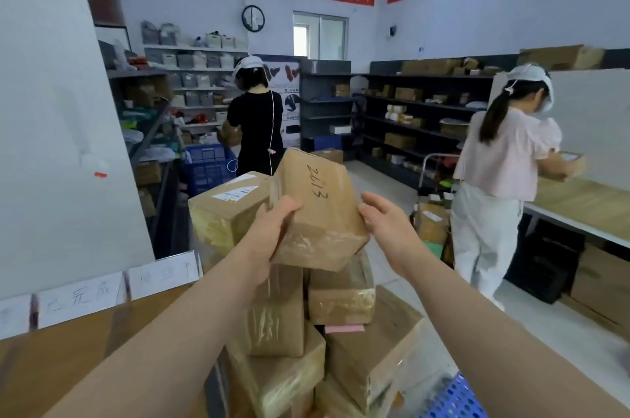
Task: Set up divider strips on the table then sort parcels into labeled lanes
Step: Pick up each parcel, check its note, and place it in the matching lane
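Note:
A brown cardboard parcel (317, 209) with "2013" handwritten on it is lifted and tilted above a pile of taped parcels (341, 342). My left hand (269, 240) grips its near left corner, thumb on top. Against the parcel's right side is my right hand (385, 226), its fingers nearly straight. At the lower left lies the wooden table (68, 359), where white paper lane labels (81, 298) with handwriting stand upright in a row along its far edge. A larger parcel (228, 209) with a shipping label lies behind my left hand.
A white partition (51, 110) rises behind the table. A person in black (255, 124) stands by a blue crate (208, 165) and shelves. Another person in pink (504, 165) works at a table on the right. A blue plastic basket (453, 400) is at the bottom right.

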The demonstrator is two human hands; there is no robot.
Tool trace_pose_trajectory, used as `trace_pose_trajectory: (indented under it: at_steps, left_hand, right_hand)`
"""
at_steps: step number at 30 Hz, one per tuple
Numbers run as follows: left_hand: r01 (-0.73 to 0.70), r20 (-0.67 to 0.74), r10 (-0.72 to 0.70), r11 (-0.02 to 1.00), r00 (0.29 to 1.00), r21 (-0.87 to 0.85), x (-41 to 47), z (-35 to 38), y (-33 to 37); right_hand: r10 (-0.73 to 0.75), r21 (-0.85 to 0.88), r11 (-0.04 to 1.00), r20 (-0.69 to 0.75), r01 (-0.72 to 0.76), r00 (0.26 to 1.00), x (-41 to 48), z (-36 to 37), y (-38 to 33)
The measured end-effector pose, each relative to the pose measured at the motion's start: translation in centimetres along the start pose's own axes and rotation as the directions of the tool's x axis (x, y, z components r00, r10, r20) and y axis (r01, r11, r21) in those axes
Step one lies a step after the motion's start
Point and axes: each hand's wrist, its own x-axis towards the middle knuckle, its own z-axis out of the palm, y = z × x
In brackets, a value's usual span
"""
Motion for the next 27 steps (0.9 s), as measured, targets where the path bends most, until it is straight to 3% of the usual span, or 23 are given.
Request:
trace_pose_trajectory:
  at_steps: [3, 7, 12, 14, 16, 18, 20, 22, 25, 27]
  left_hand:
    - [-0.070, 0.104, 0.076, 0.996, 0.992, -0.060, -1.5, -0.9, 0.1]
    - [-0.251, 0.185, 0.219, 0.951, 0.958, 0.178, -3.1, -2.1, 0.5]
    - [-0.445, 0.249, 0.369, 0.722, 0.896, 0.530, -4.8, -3.5, 1.1]
    - [-0.510, 0.252, 0.476, 0.553, 0.842, 0.659, -6.0, -3.6, 0.9]
    - [-0.547, 0.256, 0.575, 0.415, 0.777, 0.727, -6.5, -4.1, 0.8]
    - [-0.558, 0.273, 0.600, 0.359, 0.752, 0.748, -6.4, -4.3, 0.6]
    - [-0.467, 0.147, 0.507, 0.590, 0.849, 0.659, -6.1, -4.6, 1.4]
    - [-0.377, 0.116, 0.363, 0.830, 0.925, 0.411, -6.5, -4.3, 2.3]
    - [-0.285, 0.065, 0.278, 0.949, 0.958, 0.133, -8.4, -4.6, 2.0]
    - [-0.223, 0.010, 0.223, 0.970, 0.975, 0.091, -9.1, -4.7, 1.6]
  right_hand:
    - [0.073, 0.168, 0.981, 0.153, -0.099, 0.985, 0.0, 0.3, -0.7]
    - [0.032, 0.253, 0.965, 0.155, -0.071, 0.987, -0.6, 0.7, -2.8]
    - [-0.080, 0.443, 0.897, 0.154, 0.004, 0.985, -2.3, 0.2, -5.3]
    - [-0.122, 0.468, 0.884, 0.186, 0.021, 0.975, -3.1, 0.0, -5.7]
    - [-0.140, 0.481, 0.876, 0.224, 0.016, 0.964, -3.9, 0.2, -5.6]
    - [-0.150, 0.508, 0.861, 0.248, 0.003, 0.957, -4.3, 0.7, -5.1]
    - [-0.173, 0.531, 0.847, 0.247, 0.017, 0.953, -4.4, 1.1, -4.4]
    - [-0.214, 0.563, 0.825, 0.228, 0.051, 0.950, -4.7, 1.5, -3.9]
    - [-0.302, 0.605, 0.788, 0.222, 0.112, 0.927, -5.3, 2.3, -3.3]
    - [-0.340, 0.599, 0.790, 0.250, 0.131, 0.907, -5.8, 3.3, -3.2]
